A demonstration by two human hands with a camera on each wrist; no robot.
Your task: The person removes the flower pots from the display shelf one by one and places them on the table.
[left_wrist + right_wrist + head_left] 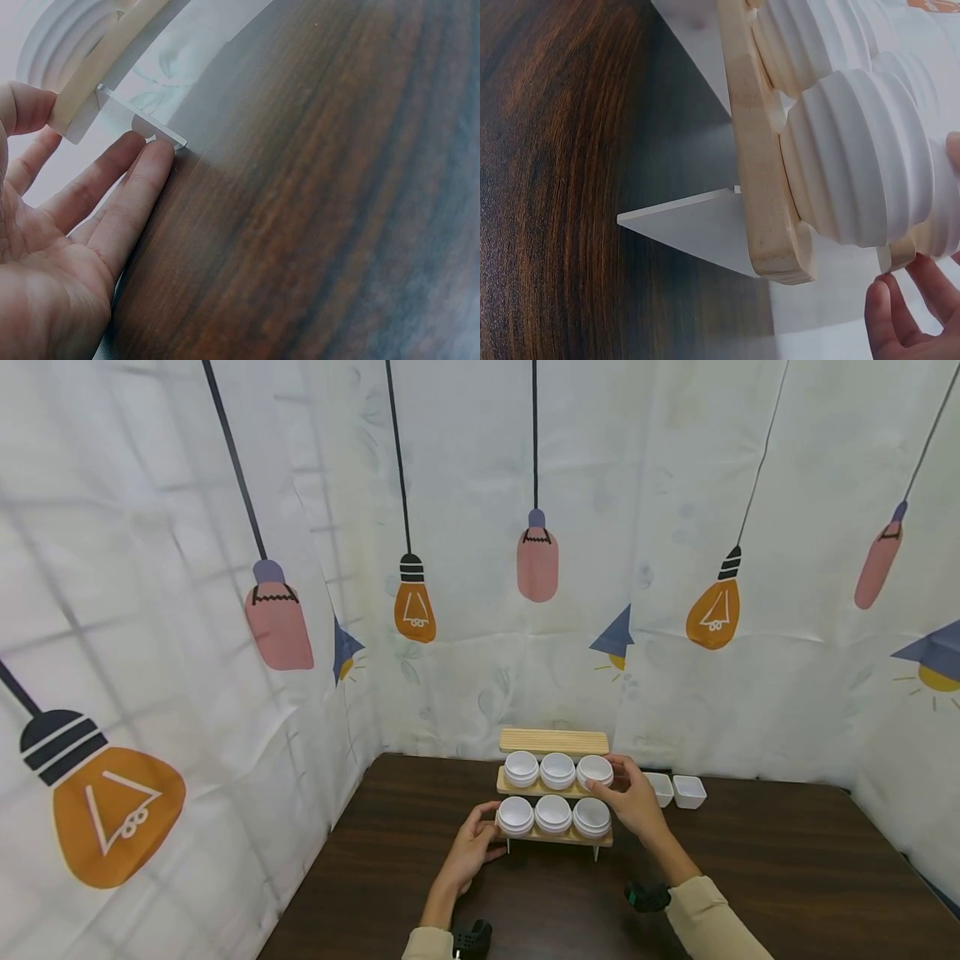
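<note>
A tiered stand point(555, 742) with pale wooden boards and thin white supports sits at the back of the dark table. Three round, ridged white bowls point(553, 814) line its front board, and three more white bowls point(558, 770) the board behind. My left hand point(467, 853) pinches the left end of the front board point(75, 112), with lower fingertips by the white support point(142, 116). At the other end, my right hand point(633, 795) grips around the second board's end; its thumb rests against the right bowl there. The front board's right end point(780, 255) shows below the bowls.
Two small square white cups point(688, 792) stand right of the stand, one partly behind my right hand. A white curtain point(465, 693) printed with lamps hangs behind and left of the dark wooden table point(750, 877).
</note>
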